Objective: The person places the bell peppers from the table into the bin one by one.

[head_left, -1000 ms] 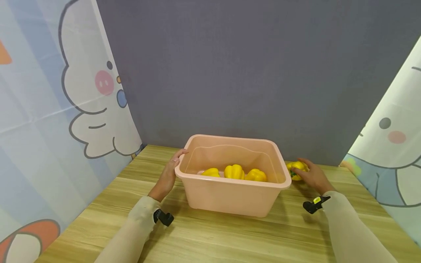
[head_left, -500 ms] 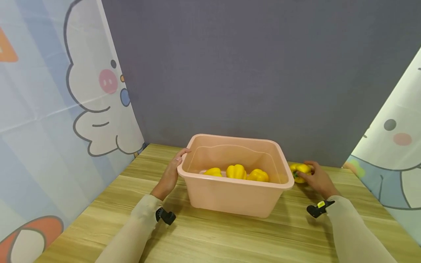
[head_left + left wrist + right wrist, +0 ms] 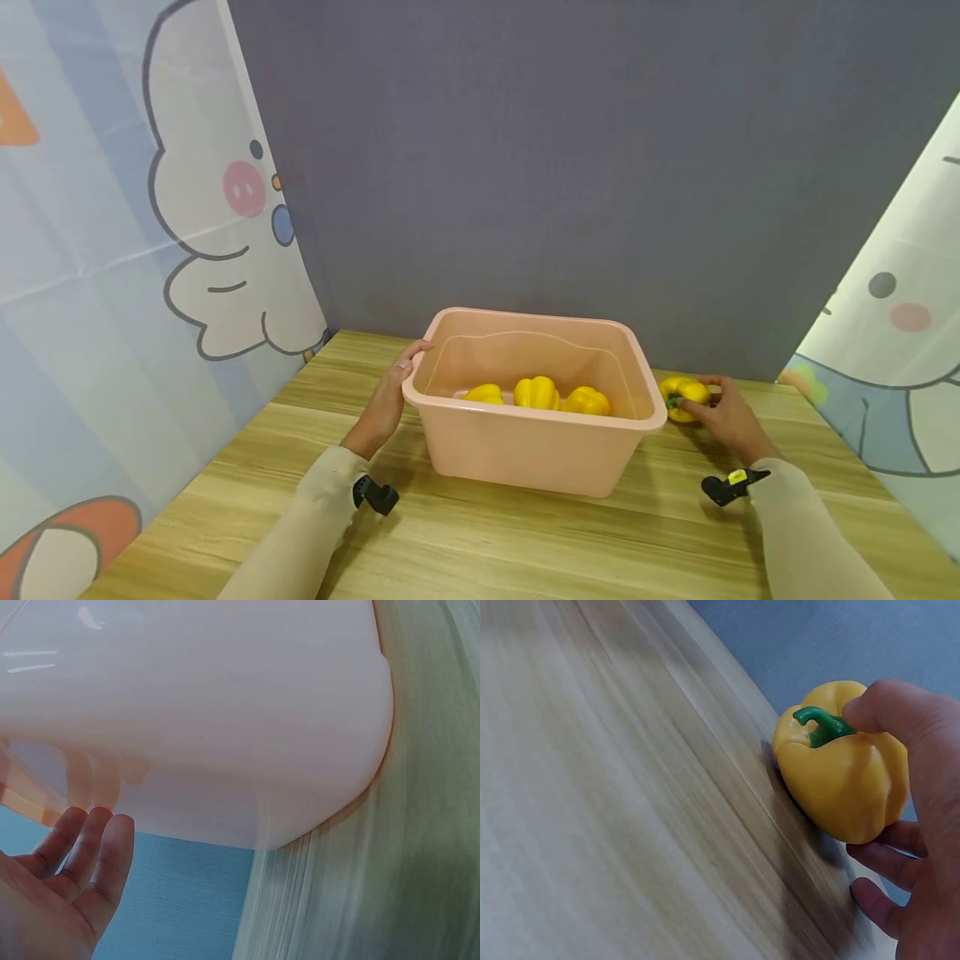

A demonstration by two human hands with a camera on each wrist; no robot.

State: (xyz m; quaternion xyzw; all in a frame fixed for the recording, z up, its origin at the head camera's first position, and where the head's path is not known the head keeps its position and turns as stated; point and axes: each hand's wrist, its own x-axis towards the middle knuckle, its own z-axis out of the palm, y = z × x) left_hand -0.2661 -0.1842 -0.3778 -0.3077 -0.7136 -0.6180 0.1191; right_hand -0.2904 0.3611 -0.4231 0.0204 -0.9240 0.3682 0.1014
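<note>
A pink plastic bin (image 3: 517, 442) stands on the wooden table, with yellow bell peppers (image 3: 536, 392) lying inside. At its left end my left hand (image 3: 386, 404) holds the rim. In the left wrist view three fingertips touch the bin's outer wall (image 3: 202, 735) below the rim; the thumb is out of that view. To the right of the bin, my right hand (image 3: 731, 417) grips another yellow bell pepper (image 3: 840, 780), lying on its side against the back of the table. The thumb rests near its green stem (image 3: 821, 724); fingers show behind and below it.
A grey panel (image 3: 525, 167) rises behind the wooden table (image 3: 480, 542). Printed cloths with cartoon animals hang at the left (image 3: 90, 275) and right (image 3: 900, 350). A black wrist camera (image 3: 375, 495) is strapped to each forearm.
My right hand has slid right over the pepper, from its top to its right side, leaving more of it showing. The left hand keeps its place on the bin.
</note>
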